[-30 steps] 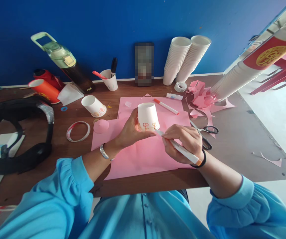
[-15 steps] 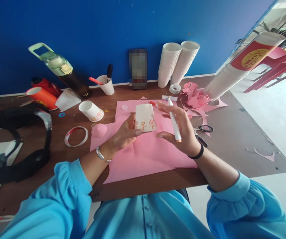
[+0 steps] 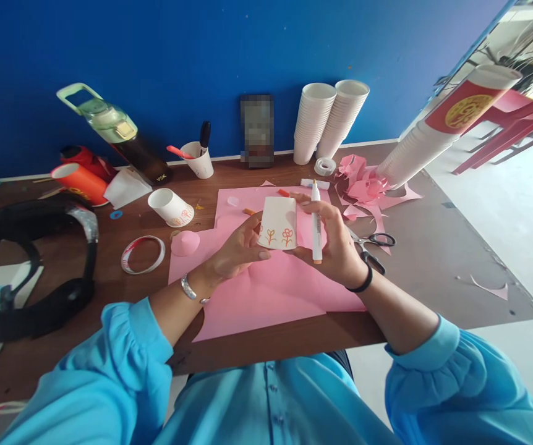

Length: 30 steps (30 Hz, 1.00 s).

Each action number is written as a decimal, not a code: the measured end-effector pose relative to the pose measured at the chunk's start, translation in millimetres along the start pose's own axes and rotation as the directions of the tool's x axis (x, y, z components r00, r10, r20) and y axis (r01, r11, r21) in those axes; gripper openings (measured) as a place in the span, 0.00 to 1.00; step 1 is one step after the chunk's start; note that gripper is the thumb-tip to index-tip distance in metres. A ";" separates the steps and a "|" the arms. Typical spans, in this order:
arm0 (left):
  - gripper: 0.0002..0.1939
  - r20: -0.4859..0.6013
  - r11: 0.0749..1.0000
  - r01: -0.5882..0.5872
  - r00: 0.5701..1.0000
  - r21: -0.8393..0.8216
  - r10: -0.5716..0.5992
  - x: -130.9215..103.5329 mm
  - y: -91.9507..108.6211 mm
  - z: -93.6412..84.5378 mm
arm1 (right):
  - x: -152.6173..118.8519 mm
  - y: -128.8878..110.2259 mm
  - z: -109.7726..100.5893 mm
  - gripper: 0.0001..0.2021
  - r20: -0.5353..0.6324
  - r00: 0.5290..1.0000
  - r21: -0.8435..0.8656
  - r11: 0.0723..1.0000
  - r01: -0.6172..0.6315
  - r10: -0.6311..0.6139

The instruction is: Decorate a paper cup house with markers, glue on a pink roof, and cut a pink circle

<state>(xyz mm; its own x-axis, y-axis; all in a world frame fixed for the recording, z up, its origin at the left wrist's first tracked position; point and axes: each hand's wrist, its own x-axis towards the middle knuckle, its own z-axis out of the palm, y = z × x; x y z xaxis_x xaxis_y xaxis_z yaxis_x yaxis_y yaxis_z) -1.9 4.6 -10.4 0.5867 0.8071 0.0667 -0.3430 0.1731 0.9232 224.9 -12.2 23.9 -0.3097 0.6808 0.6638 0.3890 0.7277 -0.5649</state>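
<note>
A white paper cup (image 3: 277, 217) with orange and red flowers drawn along its lower edge is held up over the pink paper sheet (image 3: 266, 296). My left hand (image 3: 236, 250) grips the cup from its left side, thumb at the lower edge. A white marker (image 3: 317, 225) with an orange end stands nearly upright in my right hand (image 3: 338, 244). That hand's fingertips reach the cup's right side. Another decorated paper cup (image 3: 167, 207) lies tilted to the left of the sheet. Beside it lies a small pink paper cone (image 3: 185, 243).
Scissors (image 3: 371, 247) and pink scraps (image 3: 362, 176) lie to the right. Cup stacks (image 3: 315, 117), a tape roll (image 3: 325, 166), a phone (image 3: 257, 130), and a cup of markers (image 3: 200, 164) line the back. A bottle (image 3: 132, 145) and black headgear (image 3: 81, 247) occupy the left.
The cup has shifted slightly right and turned a little in my left hand. My right hand has moved left to the cup, its marker now more upright.
</note>
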 end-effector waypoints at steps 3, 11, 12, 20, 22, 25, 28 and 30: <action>0.38 -0.034 0.999 -0.011 0.999 0.053 0.013 0.1 0.2 3.2 | -1.1 0.7 2.3 0.31 0.004 1.000 -0.076 0.997 0.029 -0.029; 0.38 -0.120 0.983 -0.086 0.987 0.163 0.106 4.6 3.3 12.4 | -1.4 4.4 5.2 0.33 0.014 0.991 -0.229 0.964 0.133 -0.134; 0.37 -0.112 0.986 -0.066 0.990 0.153 0.083 4.0 2.7 11.1 | -0.9 4.0 5.1 0.34 0.018 0.990 -0.223 0.964 0.143 -0.142; 0.29 0.041 0.997 0.022 0.999 -0.068 -0.019 -1.9 -2.1 -2.4 | 1.5 0.4 1.0 0.37 0.042 0.997 -0.082 0.994 0.069 -0.066; 0.32 0.041 0.999 0.019 0.999 -0.031 -0.017 -1.6 -1.7 -2.1 | 1.1 0.9 1.0 0.36 0.045 0.996 -0.121 0.989 0.080 -0.075; 0.36 0.010 0.996 0.036 0.999 0.080 -0.037 -1.2 -0.3 0.1 | 1.4 2.1 2.8 0.35 0.068 0.991 -0.171 0.977 0.125 -0.115; 0.36 -0.028 0.990 0.075 0.997 0.123 -0.072 -1.5 1.0 1.6 | 2.9 2.1 2.2 0.37 0.094 0.985 -0.168 0.973 0.159 -0.145; 0.34 -0.036 0.994 0.070 0.997 0.078 -0.067 -2.0 1.5 1.6 | 2.8 0.7 -2.4 0.36 0.065 0.985 -0.144 0.976 0.166 -0.158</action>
<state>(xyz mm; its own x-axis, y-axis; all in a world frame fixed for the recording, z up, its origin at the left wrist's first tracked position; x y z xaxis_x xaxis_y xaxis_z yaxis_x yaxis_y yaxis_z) -2.4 2.4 -8.6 0.5813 0.8137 -0.0095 -0.2428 0.1845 0.9524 226.3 -10.0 26.5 -0.4229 0.5613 0.7115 0.4530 0.8109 -0.3704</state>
